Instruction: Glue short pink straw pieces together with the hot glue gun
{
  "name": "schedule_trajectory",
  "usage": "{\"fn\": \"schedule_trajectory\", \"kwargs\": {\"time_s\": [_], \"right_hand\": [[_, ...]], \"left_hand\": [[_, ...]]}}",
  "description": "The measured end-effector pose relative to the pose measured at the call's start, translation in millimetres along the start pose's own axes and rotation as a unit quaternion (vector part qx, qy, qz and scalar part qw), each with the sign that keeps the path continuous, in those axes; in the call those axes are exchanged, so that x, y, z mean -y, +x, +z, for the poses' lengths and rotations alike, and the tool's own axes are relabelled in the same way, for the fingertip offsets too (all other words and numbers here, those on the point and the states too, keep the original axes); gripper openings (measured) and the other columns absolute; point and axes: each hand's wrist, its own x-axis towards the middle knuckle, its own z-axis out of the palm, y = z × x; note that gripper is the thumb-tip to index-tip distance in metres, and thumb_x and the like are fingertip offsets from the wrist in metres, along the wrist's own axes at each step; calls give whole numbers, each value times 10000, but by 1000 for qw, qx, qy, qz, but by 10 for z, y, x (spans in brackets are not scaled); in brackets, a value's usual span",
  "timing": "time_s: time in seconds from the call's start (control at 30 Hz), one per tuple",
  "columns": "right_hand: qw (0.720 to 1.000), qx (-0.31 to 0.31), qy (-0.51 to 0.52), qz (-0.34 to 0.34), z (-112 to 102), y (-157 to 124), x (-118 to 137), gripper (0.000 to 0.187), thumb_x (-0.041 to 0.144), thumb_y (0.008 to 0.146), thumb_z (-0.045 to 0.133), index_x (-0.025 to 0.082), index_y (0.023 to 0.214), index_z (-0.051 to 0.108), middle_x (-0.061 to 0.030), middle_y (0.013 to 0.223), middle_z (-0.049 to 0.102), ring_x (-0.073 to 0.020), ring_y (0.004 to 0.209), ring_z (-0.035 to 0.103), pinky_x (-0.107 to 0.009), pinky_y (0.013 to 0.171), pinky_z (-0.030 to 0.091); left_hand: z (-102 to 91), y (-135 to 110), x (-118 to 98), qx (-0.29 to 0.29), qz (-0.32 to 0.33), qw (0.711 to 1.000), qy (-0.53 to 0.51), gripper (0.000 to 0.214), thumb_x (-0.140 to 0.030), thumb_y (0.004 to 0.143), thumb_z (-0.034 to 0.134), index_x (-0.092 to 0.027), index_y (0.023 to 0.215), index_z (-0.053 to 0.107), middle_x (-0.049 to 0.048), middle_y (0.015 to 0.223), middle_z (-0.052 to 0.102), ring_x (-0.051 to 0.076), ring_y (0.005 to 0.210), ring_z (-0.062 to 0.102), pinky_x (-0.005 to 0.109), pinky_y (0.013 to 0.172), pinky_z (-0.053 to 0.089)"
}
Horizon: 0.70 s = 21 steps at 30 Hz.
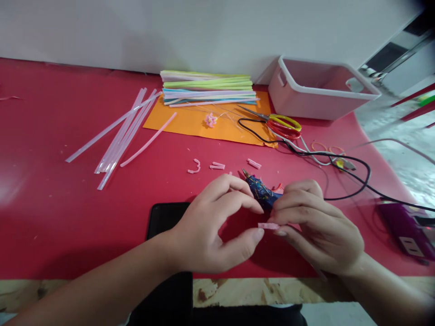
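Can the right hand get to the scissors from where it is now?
Probably yes. The scissors lie uncovered beyond the right hand, with only flat cables between. But its grip is pinching a pink piece and would have to drop it.

Single view, worn on our head. We look forward and down across red table toward white wall. Close range: left hand, right hand low centre.

Short pale pink straw piece, held level, blue patterned glue gun just behind it, nozzle pointing up-left
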Motion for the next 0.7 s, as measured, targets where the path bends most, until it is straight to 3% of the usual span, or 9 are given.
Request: {"fn": "schedule_trajectory", "kwargs": {"time_s": [0.17, 0.43, 0.53, 0.6, 0.7], "right_hand": [[999, 7, -37, -24, 18, -22, -5, 45, 183, 920, 618, 186, 915, 663, -41, 797, 684, -179, 802, 569, -362, 789, 442], [998, 6, -51, -33, 1, -45, -25, 71, 175, 886, 649, 168, 953, 670, -60, 833, 687, -200, 840, 571, -382, 812, 446], [1000, 13, -11, -16, -24, -46, -34, 181, 287, 930, 584, 147, 1020, 655, -82, 886, 682, -210, 852, 589, -398, 810, 438], [999, 22, 36, 4, -32, -45, -37, 243, 336, 956, 527, 140, 1034, 650, -84, 896, 670, -209, 851, 588, -406, 805, 431], [996, 35, 83, 29, -24, -40, -31, 182, 322, 924, 592, 157, 956, 662, -62, 854, 650, -198, 827, 568, -399, 792, 426]], "left_hand": [[0, 39, -18, 96, -144, 979, -112, 118, -261, 903, 633, -165, 915, 700, 93, 1052, 568, 158, 869, 623, 236, 654, 542], [7, 31, 16, 103, -178, 967, -151, 57, -207, 867, 678, -168, 844, 714, 59, 1062, 541, 60, 622, 490, 206, 552, 465], [1, 31, 32, 104, -188, 964, -155, 92, -243, 881, 687, -172, 890, 746, 53, 1067, 520, 65, 678, 525, 193, 576, 470], [2, 27, 42, 98, -177, 968, -146, 107, -256, 885, 698, -177, 906, 767, 53, 1047, 512, 107, 833, 582, 183, 635, 488], [12, 14, 53, 91, -143, 978, -119, 96, -238, 876, 716, -174, 895, 784, 60, 1025, 513, 166, 1051, 573, 204, 790, 508]]}}
